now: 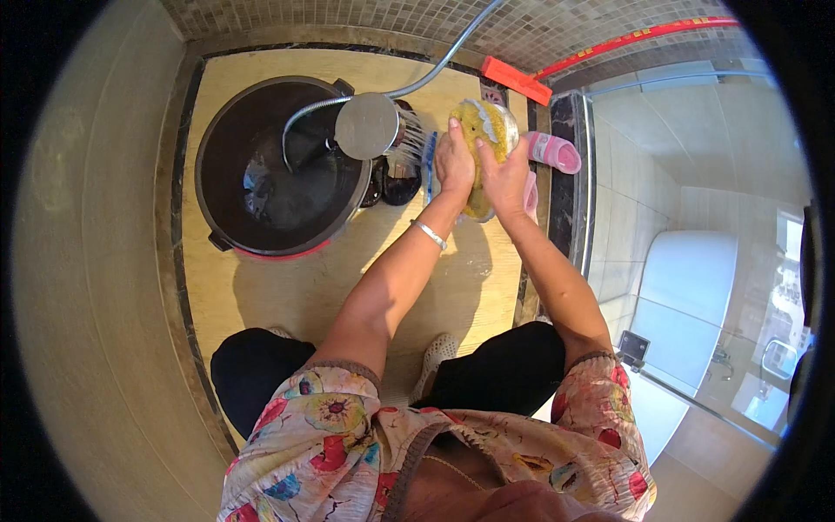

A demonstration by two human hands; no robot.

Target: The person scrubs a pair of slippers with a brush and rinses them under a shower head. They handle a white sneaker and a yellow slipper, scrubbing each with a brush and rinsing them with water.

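A fuzzy yellow slipper (472, 121) with a pale wavy trim is gripped between my two hands. My left hand (455, 160) holds its left side, thumb on top. On its right side is my right hand (503, 171), thumb also on top. Below the hands shows another yellow piece (478, 203), partly hidden by them. To the left a round metal shower head (367, 126) sprays water towards the hands. Its hose (450, 55) loops over a large dark tub (225, 189) with water in it. Dark shiny footwear (401, 183) stands between the tub and my left hand.
Pink footwear (554, 151) lies by the dark stone sill (569, 215) at the right. A red-handled floor tool with an orange head (517, 81) leans near the tiled wall (313, 16). A blue-handled brush (430, 166) is beside my left hand. Beyond the glass stands a white bathtub (685, 280).
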